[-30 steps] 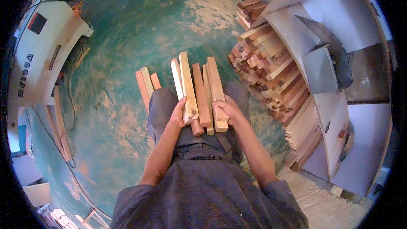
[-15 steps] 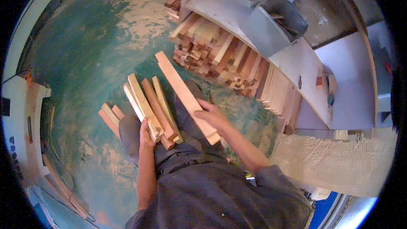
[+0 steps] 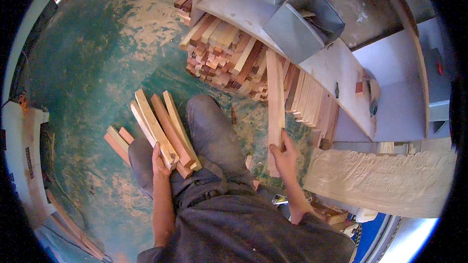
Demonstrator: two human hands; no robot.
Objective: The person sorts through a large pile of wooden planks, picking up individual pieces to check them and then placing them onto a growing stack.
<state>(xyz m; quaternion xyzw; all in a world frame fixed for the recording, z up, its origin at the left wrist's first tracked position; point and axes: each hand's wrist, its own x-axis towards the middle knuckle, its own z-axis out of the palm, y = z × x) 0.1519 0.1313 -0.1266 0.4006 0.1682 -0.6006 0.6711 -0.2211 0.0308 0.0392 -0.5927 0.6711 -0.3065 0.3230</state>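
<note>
Light-brown wooden batten stock (image 3: 276,102): held out at the person's right, far end overlapping the stacked battens (image 3: 219,58) in view; contact cannot be told. Right hand (image 3: 286,155): grip pinching its near portion. Batten bundle (image 3: 152,122): over the lap (image 3: 192,190), far ends fanned. Left hand (image 3: 160,163): thumb against bundle's left side, fingers hidden; grip closure cannot be told. Grey sheet-metal box (image 3: 292,31): beyond the stacked battens. Green floor (image 3: 97,68): dust-patched.

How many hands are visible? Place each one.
2: left hand, left of centre, gripping wood strips; right hand, right of centre, gripping lumber. Some fingers are hidden; no other hand shows.
</note>
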